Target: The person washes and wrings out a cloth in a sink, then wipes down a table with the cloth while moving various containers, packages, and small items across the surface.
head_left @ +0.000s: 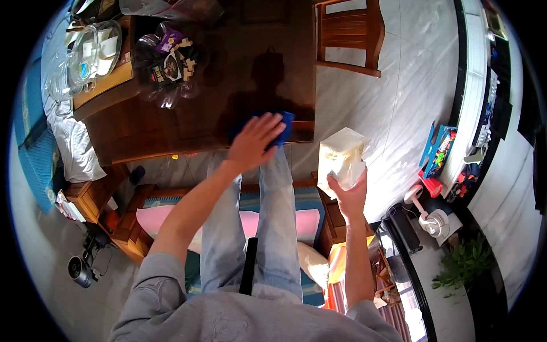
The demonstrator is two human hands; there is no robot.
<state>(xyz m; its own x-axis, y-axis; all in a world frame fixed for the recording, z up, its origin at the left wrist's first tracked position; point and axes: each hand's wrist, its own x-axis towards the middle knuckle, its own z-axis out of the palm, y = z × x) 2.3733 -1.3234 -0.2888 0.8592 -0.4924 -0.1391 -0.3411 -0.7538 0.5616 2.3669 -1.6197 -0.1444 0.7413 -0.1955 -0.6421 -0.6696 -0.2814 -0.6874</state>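
Note:
My left hand (255, 141) presses a bunched blue cloth (288, 121) against the near edge of the dark wooden table (194, 128). The fingers reach over the cloth, and part of it shows between fingers and thumb. On the right, my right hand (348, 194) is closed around the lower end of a white, see-through pack of tissues (342, 147), holding it up beside the table's corner. Light falls strongly on the pack, so any print on it cannot be read.
Snack packets and wooden blocks (183, 61) lie in a clear plastic bag on the table. Clear plastic containers (94, 54) stand at the far left. A wooden chair (350, 34) is at the right side. Behind my legs is a bench with a pink cushion (307, 223).

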